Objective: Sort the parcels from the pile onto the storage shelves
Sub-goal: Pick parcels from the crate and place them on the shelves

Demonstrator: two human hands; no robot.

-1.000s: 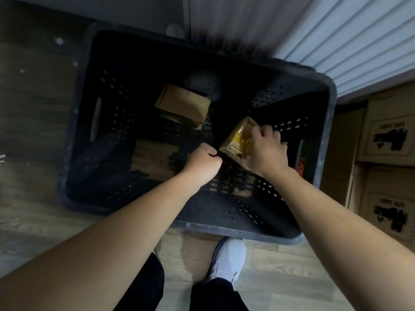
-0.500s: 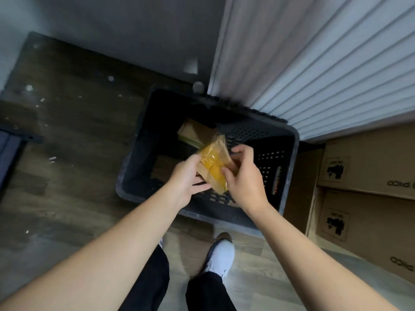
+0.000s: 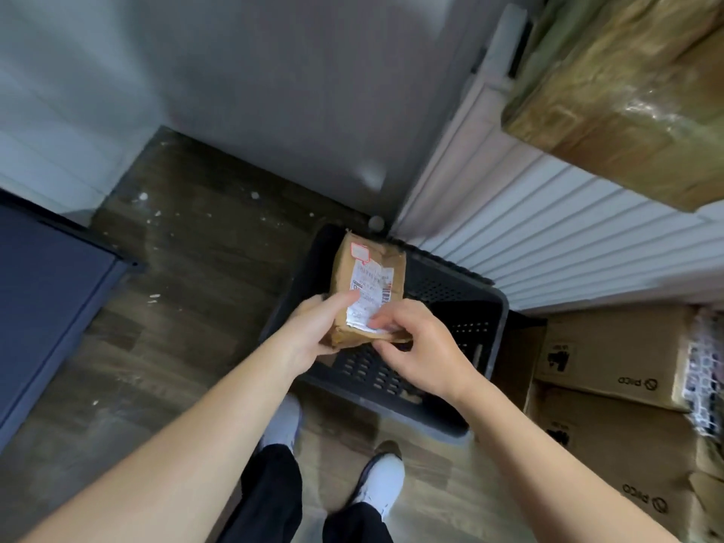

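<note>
One big wrapped box (image 3: pixel 627 111) sits up high on the right. It may be on a shelf, but the shelf itself does not show. Below it, two brown boxes (image 3: pixel 603 358) are stacked. One black crate (image 3: pixel 466 307) stands on the floor (image 3: pixel 196 307).

One brown parcel (image 3: pixel 368 276) is held up over the crate, with its one white label (image 3: pixel 368 288) facing up. The left hand (image 3: pixel 313 339) grips its left side, thumb on the label. The right hand (image 3: pixel 423 346) pinches its near edge.

I think the job is only partly done — this parcel is out of the crate but not on a shelf yet. The label likely needs reading first. The hands and parcel hide much of the crate — I cannot tell if more parcels wait inside.
</note>
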